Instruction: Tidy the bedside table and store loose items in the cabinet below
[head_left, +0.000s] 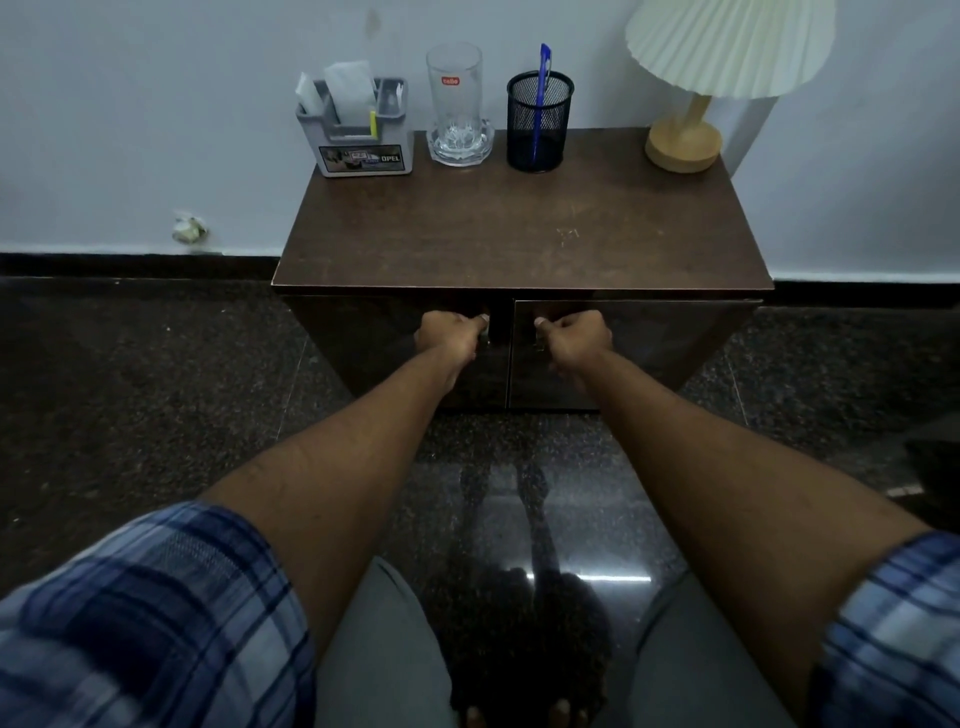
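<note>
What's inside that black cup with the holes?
One blue pen stands in the black mesh cup, with its top poking out above the rim. The mesh is dark, so anything small lying at the bottom cannot be seen.

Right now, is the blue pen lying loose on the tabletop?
No, the blue pen stands upright inside the black mesh cup, just right of the glass.

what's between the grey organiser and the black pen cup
A clear glass standing in a glass dish, between organiser and pen cup; the head view shows it.
</note>
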